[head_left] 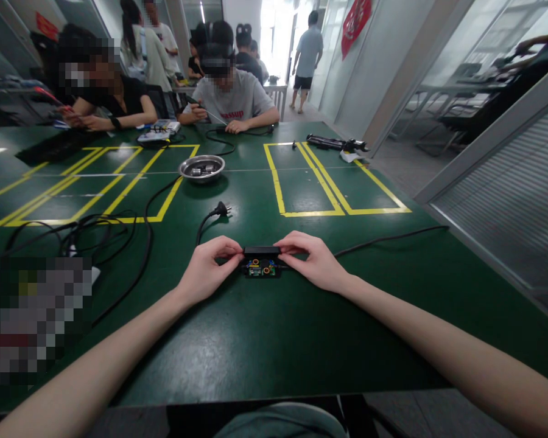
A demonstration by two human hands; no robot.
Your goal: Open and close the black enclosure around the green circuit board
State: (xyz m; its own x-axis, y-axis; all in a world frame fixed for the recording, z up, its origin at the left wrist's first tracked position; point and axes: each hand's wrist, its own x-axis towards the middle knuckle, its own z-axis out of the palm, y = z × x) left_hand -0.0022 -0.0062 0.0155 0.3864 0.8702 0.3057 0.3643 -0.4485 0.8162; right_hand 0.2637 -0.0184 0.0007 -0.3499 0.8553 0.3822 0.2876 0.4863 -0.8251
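Between my two hands is a black plastic cover (262,250), tilted up at the far edge of a small open adapter case. In that case lies a circuit board (260,269) with two ring-shaped coils showing. My left hand (212,264) pinches the left end of the cover between thumb and fingers. At its right end my right hand (309,260) pinches it the same way. A black cord (393,238) runs off to the right from behind my right hand. Just beyond my left hand rests a black power plug (221,209) on its cord.
A metal bowl (201,168) with small metal parts stands farther back. Coiled black cables (86,234) lie on the left of the green table (196,359). Yellow tape (310,214) marks rectangles. Two people sit across the table, one holding a screwdriver-like tool. Black tools (335,143) lie at the back right.
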